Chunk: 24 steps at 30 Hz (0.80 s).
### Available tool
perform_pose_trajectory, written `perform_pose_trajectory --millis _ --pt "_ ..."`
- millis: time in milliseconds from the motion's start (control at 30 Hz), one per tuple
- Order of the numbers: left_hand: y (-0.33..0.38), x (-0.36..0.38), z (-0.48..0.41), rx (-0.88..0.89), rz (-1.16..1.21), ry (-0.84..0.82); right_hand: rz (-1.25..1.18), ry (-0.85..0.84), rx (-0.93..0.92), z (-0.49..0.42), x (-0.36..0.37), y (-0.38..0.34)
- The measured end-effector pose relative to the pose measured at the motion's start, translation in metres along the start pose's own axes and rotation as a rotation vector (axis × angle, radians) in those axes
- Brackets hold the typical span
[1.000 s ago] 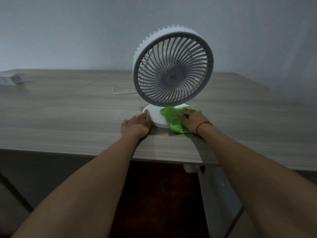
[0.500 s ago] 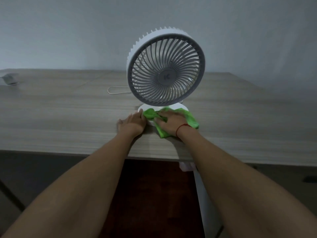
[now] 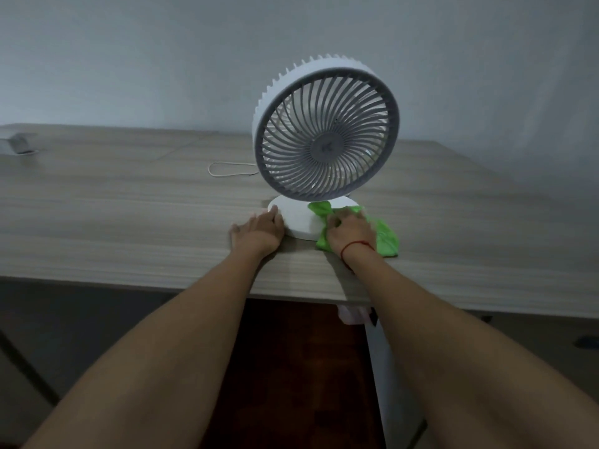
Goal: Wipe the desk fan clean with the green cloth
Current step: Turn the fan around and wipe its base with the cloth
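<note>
The round white desk fan with a grey grille stands upright on the wood-grain tabletop. The left hand lies flat, fingers together, against its base; the right hand presses the crumpled green cloth against the base's right edge.

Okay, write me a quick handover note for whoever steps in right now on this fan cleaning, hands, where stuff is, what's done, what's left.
Left hand: flat on the table, fingertips against the left edge of the fan base, holding nothing.
Right hand: pressing the green cloth onto the right side of the base.
Desk fan: upright near the table's front edge, its cord looped behind.
Done: base wiping under way; how much is clean cannot be told.
Left: rest of the base, grille and rim.
</note>
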<state>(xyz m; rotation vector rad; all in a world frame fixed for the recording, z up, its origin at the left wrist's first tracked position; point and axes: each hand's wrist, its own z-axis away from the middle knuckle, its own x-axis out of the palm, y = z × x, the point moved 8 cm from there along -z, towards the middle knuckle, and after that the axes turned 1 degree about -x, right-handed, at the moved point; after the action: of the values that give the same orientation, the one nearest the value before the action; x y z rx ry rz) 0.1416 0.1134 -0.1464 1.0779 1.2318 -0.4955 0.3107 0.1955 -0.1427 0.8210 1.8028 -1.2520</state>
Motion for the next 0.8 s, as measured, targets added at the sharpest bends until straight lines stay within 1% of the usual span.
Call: perform_pose_trajectory --millis 67,133,200,267,300,333,400,433,500,633,667,733,800 --pt "-0.002 0.000 -0.002 -0.004 0.026 0.006 0.052 -0.010 -0.040 0.010 0.007 -0.024" --pt "-0.004 0.001 -0.004 -0.023 0.059 0.005 0.036 -0.067 -0.070 0.021 0.014 -0.045" --pt "-0.006 -0.002 -0.002 -0.003 0.174 0.020 -0.081 -0.133 -0.099 0.029 0.016 -0.057" --pt "-0.010 -0.008 0.003 0.023 0.441 0.042 -0.286 -0.156 -0.100 0.031 0.005 -0.053" --pt "-0.015 -0.009 0.007 0.007 0.531 0.058 -0.382 -0.122 -0.070 0.030 -0.006 -0.045" --pt "-0.019 -0.013 0.012 -0.022 0.552 0.095 -0.435 -0.054 -0.019 0.030 -0.020 -0.032" --pt "-0.021 -0.021 0.021 -0.075 0.368 0.200 -0.398 0.078 0.153 0.032 -0.043 0.004" --pt "-0.016 -0.023 0.028 -0.087 0.265 0.225 -0.339 0.098 0.239 0.035 -0.050 0.020" --pt "0.000 -0.018 0.036 -0.078 0.195 0.167 -0.284 0.035 0.324 0.040 -0.052 0.036" --pt "0.022 -0.004 0.032 -0.079 0.304 0.026 -0.394 -0.108 0.267 0.044 -0.044 0.025" --pt "0.025 -0.004 0.032 -0.074 0.349 0.017 -0.403 -0.129 0.254 0.045 -0.044 0.021" --pt "0.033 -0.004 0.031 -0.056 0.523 -0.013 -0.394 -0.183 0.212 0.045 -0.044 0.012" --pt "0.038 -0.005 0.030 -0.058 0.717 -0.062 -0.389 -0.293 0.174 0.046 -0.039 0.004"
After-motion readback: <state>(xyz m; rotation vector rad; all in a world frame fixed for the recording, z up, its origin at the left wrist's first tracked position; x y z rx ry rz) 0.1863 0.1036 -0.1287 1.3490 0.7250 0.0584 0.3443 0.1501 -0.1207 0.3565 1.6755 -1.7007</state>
